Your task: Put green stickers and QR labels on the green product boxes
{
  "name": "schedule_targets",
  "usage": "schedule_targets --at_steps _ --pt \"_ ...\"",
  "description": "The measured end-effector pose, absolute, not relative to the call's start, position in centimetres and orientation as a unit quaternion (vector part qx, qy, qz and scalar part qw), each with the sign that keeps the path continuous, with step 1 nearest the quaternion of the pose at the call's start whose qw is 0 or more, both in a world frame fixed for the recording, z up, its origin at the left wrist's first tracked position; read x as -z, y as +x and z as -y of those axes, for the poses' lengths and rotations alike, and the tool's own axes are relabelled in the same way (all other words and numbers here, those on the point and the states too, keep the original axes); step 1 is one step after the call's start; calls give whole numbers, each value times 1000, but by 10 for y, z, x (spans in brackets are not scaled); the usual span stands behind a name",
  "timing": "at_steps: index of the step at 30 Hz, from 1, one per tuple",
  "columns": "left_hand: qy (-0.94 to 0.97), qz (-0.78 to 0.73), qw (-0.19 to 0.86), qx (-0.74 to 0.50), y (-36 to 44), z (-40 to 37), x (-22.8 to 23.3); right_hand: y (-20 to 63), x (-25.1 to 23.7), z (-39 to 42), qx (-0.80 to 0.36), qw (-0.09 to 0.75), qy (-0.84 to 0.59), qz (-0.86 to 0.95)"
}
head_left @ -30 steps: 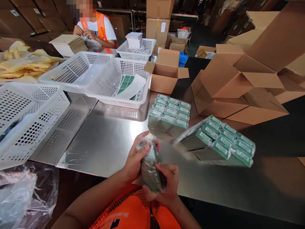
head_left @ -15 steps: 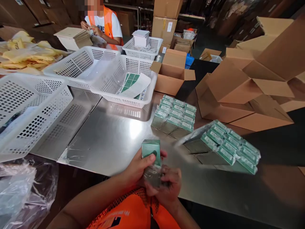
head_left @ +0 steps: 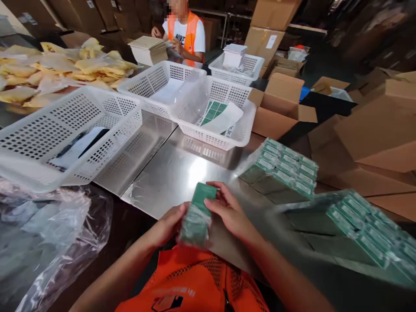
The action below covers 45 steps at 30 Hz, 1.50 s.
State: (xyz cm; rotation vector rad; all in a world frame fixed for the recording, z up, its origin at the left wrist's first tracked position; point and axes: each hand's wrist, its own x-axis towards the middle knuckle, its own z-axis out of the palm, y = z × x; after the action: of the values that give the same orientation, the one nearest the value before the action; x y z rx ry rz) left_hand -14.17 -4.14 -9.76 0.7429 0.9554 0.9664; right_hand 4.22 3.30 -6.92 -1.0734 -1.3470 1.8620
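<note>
A slim green box (head_left: 199, 212) is between my hands, close to my orange vest. Clear plastic film wraps its lower part, while the top end is bare. From the right side my right hand (head_left: 229, 211) grips the box, thumb across its front and fingers behind. My left hand (head_left: 170, 224) holds its left edge, with some fingers hidden. To the right stands a film-wrapped block of green boxes (head_left: 279, 169). A second wrapped block (head_left: 364, 232) lies nearer, at the right edge. Both rest on the metal table (head_left: 156, 182).
White baskets stand at the left (head_left: 29, 143) and middle (head_left: 240, 138), one with green printed sheets (head_left: 214, 112). Behind them is an open carton (head_left: 276, 106). More cartons (head_left: 383, 134) crowd the right. Clear plastic bags (head_left: 58, 234) lie at lower left. A person in an orange vest (head_left: 191, 37) sits opposite.
The view has swung left. My right hand has moved from the film at the box's lower end up to its right side; my left hand has shifted down to the left edge. The film lies smoother.
</note>
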Motion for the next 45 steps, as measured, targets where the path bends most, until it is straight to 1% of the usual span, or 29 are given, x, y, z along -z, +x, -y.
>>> schedule_targets --at_steps 2,4,6,7,10,11,13,15,17,20,22,24,26,27,29,30,32,35,37,39,41,42,43,45 --pt "311 -492 647 -493 -165 53 105 5 73 -45 -727 309 -383 478" --pt "310 -537 566 -543 -186 67 109 -29 78 -53 -758 299 -361 453" --pt "341 -570 492 -562 -203 84 107 -58 84 -61 -761 300 -360 449" --pt "374 -578 469 -553 -209 93 104 -68 88 -66 -750 308 -369 455" --pt "487 -555 451 -502 -222 119 92 -87 103 -84 -697 336 -410 483" --pt "495 -543 452 -506 -224 125 88 -89 110 -89 -684 336 -419 493" --pt "438 -524 461 -566 -225 133 84 -91 123 -93 -660 326 -434 519" --pt "327 -489 499 -636 -222 132 85 -89 132 -88 -620 327 -454 550" --pt "228 -454 559 -656 -212 124 89 -84 135 -79 -543 344 -477 599" --pt "153 -492 619 -593 -186 109 99 -62 123 -69 -336 358 -473 732" --pt "159 -535 642 -526 -164 102 106 -35 105 -70 -181 352 -458 796" --pt "201 -544 666 -469 -145 96 111 2 83 -74 -43 346 -490 798" --pt "248 -522 682 -448 -130 91 113 43 65 -78 85 318 -561 759" --pt "268 -509 684 -450 -125 89 112 62 58 -80 129 293 -592 740" --pt "289 -482 689 -458 -115 82 109 93 54 -84 169 238 -623 726" --pt "294 -463 701 -456 -112 78 107 104 54 -86 170 216 -620 735" --pt "284 -425 734 -447 -105 68 103 117 59 -86 150 197 -589 769" --pt "198 -392 767 -468 -96 49 99 121 64 -79 86 215 -518 823" --pt "135 -404 763 -486 -90 34 99 118 64 -68 29 265 -476 838" --pt "129 -420 756 -485 -85 19 101 111 63 -50 -30 371 -475 797" --pt "152 -419 744 -498 -82 5 101 103 63 -28 -96 466 -508 718" --pt "159 -411 732 -519 -81 0 101 100 65 -16 -124 488 -526 686" --pt "162 -400 717 -547 -80 -5 100 96 68 -6 -148 491 -535 672" --pt "168 -385 683 -598 -77 -12 97 91 77 10 -173 470 -526 687"
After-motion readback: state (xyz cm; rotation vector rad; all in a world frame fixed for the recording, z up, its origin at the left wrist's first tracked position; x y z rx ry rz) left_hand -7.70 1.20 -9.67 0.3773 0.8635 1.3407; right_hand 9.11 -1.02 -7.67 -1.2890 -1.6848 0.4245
